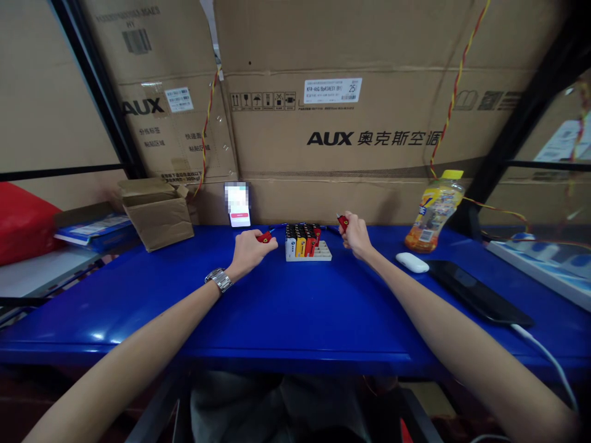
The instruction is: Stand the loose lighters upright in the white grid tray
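Observation:
My left hand [248,251], with a metal watch [219,280] on its wrist, is closed around a red lighter [265,237]. On the other side, my right hand [357,235] grips a second red lighter [342,223], held a little higher and tilted. Between the two hands stands a whitish tray [308,259] with rows of upright lighters. White lighters [290,247] fill its left side, then yellow lighters [300,248] and red lighters [311,247]. Several cells at the tray's right front hold nothing. Both held lighters are apart from the tray.
A lit phone [239,206] leans against the large carton [392,111] behind the blue table [295,326]. To the left sits an open cardboard box [159,215]. On the right are a drink bottle [431,215], a white earbud case [412,263] and a black device [478,292] with a cable.

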A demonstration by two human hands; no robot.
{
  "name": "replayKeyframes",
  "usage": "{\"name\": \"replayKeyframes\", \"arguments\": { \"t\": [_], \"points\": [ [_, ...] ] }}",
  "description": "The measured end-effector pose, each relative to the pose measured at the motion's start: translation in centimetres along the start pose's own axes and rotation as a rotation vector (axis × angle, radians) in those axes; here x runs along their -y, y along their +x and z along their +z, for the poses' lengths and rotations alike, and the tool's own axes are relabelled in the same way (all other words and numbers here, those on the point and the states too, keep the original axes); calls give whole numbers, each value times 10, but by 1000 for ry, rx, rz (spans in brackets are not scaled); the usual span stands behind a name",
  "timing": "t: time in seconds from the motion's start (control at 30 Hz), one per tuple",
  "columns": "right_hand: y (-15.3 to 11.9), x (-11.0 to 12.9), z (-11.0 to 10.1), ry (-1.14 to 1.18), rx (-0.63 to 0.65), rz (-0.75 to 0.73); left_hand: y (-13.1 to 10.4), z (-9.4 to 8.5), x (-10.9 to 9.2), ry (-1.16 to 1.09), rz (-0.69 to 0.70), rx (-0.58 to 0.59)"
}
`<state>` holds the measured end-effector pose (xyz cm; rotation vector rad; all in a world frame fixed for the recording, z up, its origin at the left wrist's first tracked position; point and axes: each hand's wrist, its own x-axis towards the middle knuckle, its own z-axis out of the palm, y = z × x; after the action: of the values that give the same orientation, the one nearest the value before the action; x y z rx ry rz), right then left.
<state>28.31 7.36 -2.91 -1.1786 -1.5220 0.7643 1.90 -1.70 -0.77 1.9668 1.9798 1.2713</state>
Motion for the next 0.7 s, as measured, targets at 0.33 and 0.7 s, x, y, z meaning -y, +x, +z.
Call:
{"name": "replayKeyframes", "arguments": {
  "t": [0.33, 0.7],
  "points": [
    [-12, 22, 1, -26, 121, -197, 3, 3, 7, -27, 35, -10],
    [-21, 25, 10, 29, 309, -231, 1, 3, 4, -48, 19, 86]
  ]
}}
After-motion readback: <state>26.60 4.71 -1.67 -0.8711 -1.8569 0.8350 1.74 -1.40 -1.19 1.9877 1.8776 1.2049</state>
